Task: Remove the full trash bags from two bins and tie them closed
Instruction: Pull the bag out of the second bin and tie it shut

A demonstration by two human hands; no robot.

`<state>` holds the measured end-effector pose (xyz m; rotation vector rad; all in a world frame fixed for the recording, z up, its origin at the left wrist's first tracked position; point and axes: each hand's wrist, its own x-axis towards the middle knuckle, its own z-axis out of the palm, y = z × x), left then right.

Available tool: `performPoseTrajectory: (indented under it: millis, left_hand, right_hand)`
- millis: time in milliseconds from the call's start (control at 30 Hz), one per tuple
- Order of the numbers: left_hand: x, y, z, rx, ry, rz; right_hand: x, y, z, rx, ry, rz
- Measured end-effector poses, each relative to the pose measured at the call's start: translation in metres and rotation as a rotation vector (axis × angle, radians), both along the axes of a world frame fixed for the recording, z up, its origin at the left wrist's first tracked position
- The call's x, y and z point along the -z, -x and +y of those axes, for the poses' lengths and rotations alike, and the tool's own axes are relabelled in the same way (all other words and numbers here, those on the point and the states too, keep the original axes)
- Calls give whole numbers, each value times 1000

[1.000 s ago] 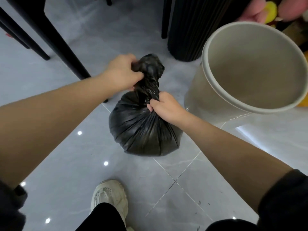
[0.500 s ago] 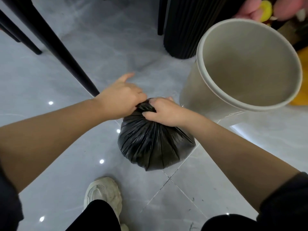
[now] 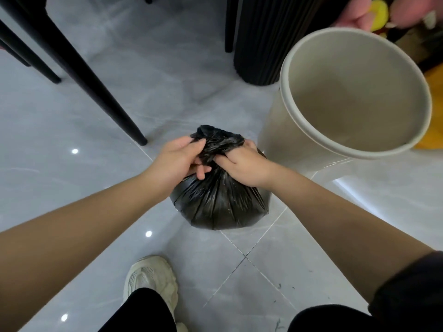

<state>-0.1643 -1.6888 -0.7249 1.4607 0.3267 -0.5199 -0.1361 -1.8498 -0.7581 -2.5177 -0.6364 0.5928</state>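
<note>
I'm seeing the left hand [image 3: 176, 161] curling round the gathered neck of the black trash bag [image 3: 220, 204] from 9 o'clock. Its fingers [image 3: 201, 171] are bent and pressing into the plastic, with the thumb up at the top edge. The right hand [image 3: 247, 167] is gripping the same neck from 3 o'clock, its fingers [image 3: 221, 160] digging into the bunched plastic, knuckles up. Neither hand is spread; both are clamping close together. A crumpled tuft of bag is sticking out above them at 12 o'clock. I can't tell whether a knot is formed.

The bag is sitting full and round on the floor [image 3: 167, 80] at the centre of view. It's just beside the cream bin [image 3: 285, 92] at 2 o'clock, whose bare inside is showing.

The floor is glossy grey tile, reflecting small lights. Black chair legs [image 3: 103, 92] are slanting at 10 o'clock. A black ribbed column [image 3: 259, 44] is standing at 1 o'clock behind the bin. The person's white shoe [image 3: 151, 281] is planted at 6 o'clock.
</note>
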Motion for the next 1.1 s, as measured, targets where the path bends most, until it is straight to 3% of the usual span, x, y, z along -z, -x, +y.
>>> performPoseTrajectory:
  millis: [67,167,200,400,500,600,633,733,800,867,933,1000,1100]
  left_hand:
    - [7,-2,5,162,-336,-211]
    - [15,-1,8,521,-863,-723]
    - [15,-2,8,592,-966,-794]
    - [1,-18,13,808,-1298,-1051]
    - [1,-22,23,856,-1390,-1079]
    - [-5,-26,27,941,-1252,-827]
    - [-9,-28,27,918,-1101,-628]
    - [-15,-27,26,622,-363,-37]
    - [-15,-18,24,393,33,82]
    - [-11,-7,22,212,248,93]
    - [-4,-1,18,173,235,55]
    - [1,0,17,267,16,-36]
    - [10,-6,29,634,-697,-556]
  right_hand:
    - [-2,-1,2,0,30,8]
    - [-5,-3,5,28,64,23]
    - [-5,-3,6,28,75,35]
    - [-7,-2,12,9,107,-13]
    - [-6,-3,5,4,88,-64]
    - [-5,0,0,15,34,-80]
    - [-4,1,0,12,29,-98]
    - [-4,1,-1,31,6,-137]
    - [-5,1,-1,55,-26,-140]
    - [-7,1,0,85,-60,-124]
    - [-8,1,2,104,-78,-100]
    - [-5,0,2,107,-64,-58]
    - [2,-2,-1,131,-17,14]
